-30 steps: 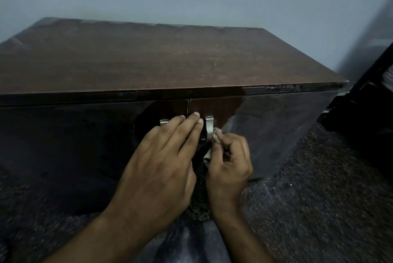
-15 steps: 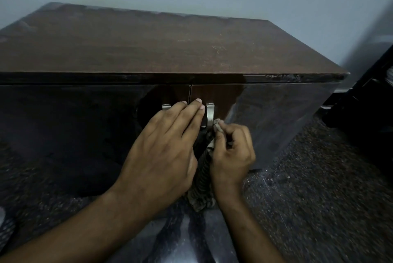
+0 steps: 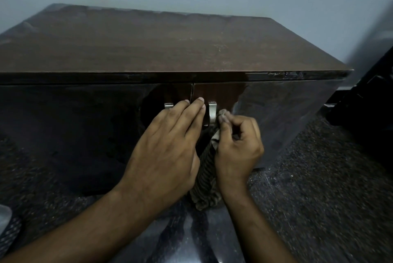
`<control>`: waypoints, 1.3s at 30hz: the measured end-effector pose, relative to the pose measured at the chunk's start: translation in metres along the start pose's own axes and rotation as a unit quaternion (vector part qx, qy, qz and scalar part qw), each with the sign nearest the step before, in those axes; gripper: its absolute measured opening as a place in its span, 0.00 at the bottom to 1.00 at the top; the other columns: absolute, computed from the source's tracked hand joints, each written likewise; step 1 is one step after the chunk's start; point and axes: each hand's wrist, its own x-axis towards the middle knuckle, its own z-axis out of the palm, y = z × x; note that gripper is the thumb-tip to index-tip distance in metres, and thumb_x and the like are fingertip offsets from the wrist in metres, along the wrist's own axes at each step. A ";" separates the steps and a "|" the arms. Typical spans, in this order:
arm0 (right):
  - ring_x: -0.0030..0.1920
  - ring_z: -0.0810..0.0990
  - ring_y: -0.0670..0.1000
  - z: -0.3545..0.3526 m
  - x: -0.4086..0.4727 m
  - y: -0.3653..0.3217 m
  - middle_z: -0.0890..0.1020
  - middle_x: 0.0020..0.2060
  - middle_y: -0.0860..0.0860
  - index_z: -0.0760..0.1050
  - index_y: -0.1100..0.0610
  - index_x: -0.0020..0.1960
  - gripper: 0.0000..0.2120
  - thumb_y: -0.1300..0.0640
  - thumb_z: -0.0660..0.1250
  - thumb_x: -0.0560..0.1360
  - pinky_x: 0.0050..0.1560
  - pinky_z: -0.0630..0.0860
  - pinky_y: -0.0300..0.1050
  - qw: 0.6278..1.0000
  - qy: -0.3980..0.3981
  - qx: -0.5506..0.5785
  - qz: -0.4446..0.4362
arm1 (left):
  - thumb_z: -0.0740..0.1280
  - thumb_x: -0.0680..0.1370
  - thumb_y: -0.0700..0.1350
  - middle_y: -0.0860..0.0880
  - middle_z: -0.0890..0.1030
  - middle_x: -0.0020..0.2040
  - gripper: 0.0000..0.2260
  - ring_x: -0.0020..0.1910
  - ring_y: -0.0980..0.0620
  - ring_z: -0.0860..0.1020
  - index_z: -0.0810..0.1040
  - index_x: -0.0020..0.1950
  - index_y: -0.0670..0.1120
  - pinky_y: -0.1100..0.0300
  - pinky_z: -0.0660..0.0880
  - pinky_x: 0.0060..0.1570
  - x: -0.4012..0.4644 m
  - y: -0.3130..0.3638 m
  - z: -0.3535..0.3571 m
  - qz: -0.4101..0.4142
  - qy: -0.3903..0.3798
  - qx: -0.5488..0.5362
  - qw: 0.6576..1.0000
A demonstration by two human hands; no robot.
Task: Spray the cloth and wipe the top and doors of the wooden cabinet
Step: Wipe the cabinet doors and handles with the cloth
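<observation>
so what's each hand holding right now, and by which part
The right hand pinches the striped brownish cloth by its upper end, beside the right metal door handle. The left hand holds nothing, fingers flat on the doors.

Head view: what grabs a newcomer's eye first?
Two bare hands meet at the centre front of the dark glossy wooden cabinet. The left hand lies flat over the door seam, while the right hand pinches a striped brownish cloth against the right curved metal handle.
</observation>
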 end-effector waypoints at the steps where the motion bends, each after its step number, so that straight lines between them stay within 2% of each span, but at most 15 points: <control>1: 0.47 0.80 0.37 0.001 0.006 -0.001 0.82 0.42 0.55 0.80 0.66 0.43 0.03 0.71 0.72 0.74 0.47 0.74 0.26 1.000 0.014 0.001 -0.012 | 0.59 0.76 0.48 0.44 0.62 0.79 0.31 0.77 0.46 0.62 0.62 0.78 0.40 0.47 0.63 0.74 0.000 -0.001 0.000 0.001 0.000 0.001 1.000; 3: 0.46 0.80 0.39 0.003 0.010 0.000 0.82 0.42 0.55 0.80 0.66 0.43 0.03 0.70 0.72 0.74 0.46 0.74 0.27 1.000 0.023 -0.002 -0.021 | 0.60 0.76 0.48 0.44 0.62 0.79 0.31 0.77 0.46 0.62 0.62 0.78 0.40 0.47 0.64 0.74 0.000 -0.002 0.000 0.003 0.000 0.002 1.000; 9: 0.45 0.79 0.40 0.002 -0.026 0.018 0.81 0.42 0.53 0.80 0.65 0.44 0.03 0.71 0.71 0.74 0.44 0.76 0.31 0.999 -0.036 -0.038 0.008 | 0.61 0.75 0.48 0.44 0.62 0.79 0.31 0.77 0.46 0.62 0.62 0.78 0.40 0.47 0.64 0.74 -0.002 -0.002 0.001 0.002 0.009 -0.006 1.000; 12: 0.46 0.79 0.37 0.002 -0.022 0.016 0.81 0.41 0.51 0.80 0.63 0.43 0.04 0.70 0.72 0.74 0.45 0.73 0.26 0.999 -0.034 -0.037 0.006 | 0.61 0.75 0.47 0.44 0.62 0.79 0.32 0.77 0.46 0.62 0.62 0.78 0.40 0.46 0.65 0.73 -0.001 -0.002 0.000 0.001 0.009 -0.009 1.000; 16: 0.46 0.79 0.37 0.004 -0.018 0.016 0.81 0.42 0.52 0.80 0.64 0.44 0.03 0.70 0.71 0.74 0.46 0.73 0.25 1.000 -0.019 -0.022 0.011 | 0.62 0.75 0.47 0.44 0.61 0.79 0.32 0.78 0.46 0.61 0.62 0.78 0.40 0.46 0.64 0.73 -0.002 -0.003 0.001 0.002 0.008 -0.011 1.000; 24: 0.45 0.78 0.39 0.005 -0.038 0.016 0.81 0.41 0.49 0.81 0.61 0.44 0.05 0.69 0.71 0.74 0.45 0.71 0.25 0.992 -0.081 -0.048 0.085 | 0.59 0.75 0.48 0.44 0.60 0.80 0.32 0.78 0.47 0.60 0.61 0.78 0.40 0.47 0.62 0.75 -0.002 -0.002 0.003 0.003 0.004 -0.009 1.000; 30: 0.47 0.80 0.38 0.003 -0.033 0.016 0.82 0.43 0.48 0.80 0.58 0.45 0.05 0.67 0.71 0.76 0.45 0.73 0.25 0.993 -0.050 -0.011 0.109 | 0.59 0.75 0.49 0.44 0.57 0.81 0.33 0.80 0.48 0.55 0.59 0.79 0.40 0.48 0.58 0.77 -0.007 -0.007 0.006 0.012 -0.001 0.002 1.000; 33: 0.48 0.81 0.42 0.006 -0.047 0.022 0.83 0.45 0.49 0.80 0.60 0.46 0.02 0.64 0.71 0.77 0.45 0.74 0.26 0.987 -0.055 -0.021 0.148 | 0.57 0.75 0.49 0.44 0.53 0.82 0.33 0.81 0.48 0.50 0.56 0.80 0.40 0.47 0.56 0.77 -0.012 -0.009 0.009 0.019 -0.013 0.015 1.000; 36: 0.44 0.80 0.42 0.013 -0.058 0.014 0.82 0.41 0.48 0.80 0.59 0.43 0.03 0.64 0.72 0.76 0.42 0.73 0.28 0.986 -0.104 -0.033 0.127 | 0.54 0.76 0.50 0.44 0.49 0.82 0.33 0.81 0.48 0.46 0.54 0.80 0.40 0.46 0.55 0.77 -0.014 -0.009 0.010 0.023 -0.018 0.020 0.999; 39: 0.44 0.80 0.40 0.017 -0.046 0.002 0.81 0.40 0.46 0.81 0.57 0.43 0.05 0.65 0.73 0.74 0.42 0.72 0.26 0.993 -0.084 -0.013 0.083 | 0.54 0.76 0.50 0.44 0.48 0.82 0.33 0.81 0.48 0.45 0.53 0.80 0.40 0.46 0.55 0.77 -0.014 -0.008 0.011 0.022 -0.015 0.016 1.000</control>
